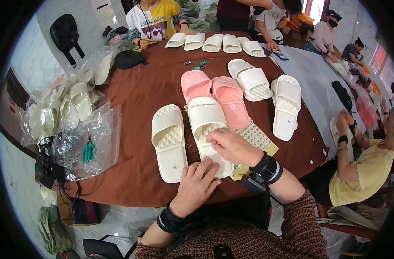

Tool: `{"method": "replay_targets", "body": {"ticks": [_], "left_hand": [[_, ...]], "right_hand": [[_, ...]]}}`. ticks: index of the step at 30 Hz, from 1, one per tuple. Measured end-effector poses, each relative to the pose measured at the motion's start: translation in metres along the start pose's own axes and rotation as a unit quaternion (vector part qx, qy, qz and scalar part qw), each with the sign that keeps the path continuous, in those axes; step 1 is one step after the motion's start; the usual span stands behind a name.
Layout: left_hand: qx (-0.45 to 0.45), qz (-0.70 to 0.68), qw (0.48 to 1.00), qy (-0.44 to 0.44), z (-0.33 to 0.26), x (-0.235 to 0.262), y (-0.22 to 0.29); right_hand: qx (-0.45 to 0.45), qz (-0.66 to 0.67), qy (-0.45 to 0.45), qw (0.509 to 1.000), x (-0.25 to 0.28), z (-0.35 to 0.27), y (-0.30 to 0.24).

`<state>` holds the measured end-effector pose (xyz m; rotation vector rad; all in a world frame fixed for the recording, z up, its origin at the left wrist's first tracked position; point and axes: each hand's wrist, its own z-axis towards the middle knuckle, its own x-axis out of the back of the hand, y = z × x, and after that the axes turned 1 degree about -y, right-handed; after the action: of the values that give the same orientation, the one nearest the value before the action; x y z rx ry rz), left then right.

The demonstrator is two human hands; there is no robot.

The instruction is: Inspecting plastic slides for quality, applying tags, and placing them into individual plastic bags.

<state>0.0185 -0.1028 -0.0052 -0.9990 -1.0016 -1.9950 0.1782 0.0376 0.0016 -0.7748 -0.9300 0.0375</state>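
Two white slippers lie side by side before me, toes pointing away. The left slipper [169, 157] has a small round sticker at its heel. On the right slipper [208, 118], my right hand [233, 146] is over the footbed, thumb and forefinger pinched together; what they hold is too small to make out. A thin strand loops between the pair near those fingertips. My left hand [196, 184] rests its outstretched fingers on the same slipper's heel. A sheet of small round stickers [262, 140] lies partly under my right hand. Just beyond is a pair of pink slippers [231, 101].
More white slippers [287, 105] lie to the right and along the far edge. Bagged slippers [78, 103] and teal-handled scissors [88, 152] are on the left of the brown-covered table [132, 172]. A person in yellow [361, 172] sits close at right; others work across the table.
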Motion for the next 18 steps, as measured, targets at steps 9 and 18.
{"method": "replay_targets", "body": {"ticks": [9,18], "left_hand": [[-0.007,0.015,1.000,0.006,0.0007,-0.0031,-0.0013],[0.009,-0.001,1.000,0.005,-0.0003,0.0025,0.0021]], "right_hand": [[-0.033,0.024,-0.010,0.999,-0.0003,0.0010,-0.0023],[-0.035,0.060,0.034,0.997,-0.0097,0.0015,0.0023]]}}
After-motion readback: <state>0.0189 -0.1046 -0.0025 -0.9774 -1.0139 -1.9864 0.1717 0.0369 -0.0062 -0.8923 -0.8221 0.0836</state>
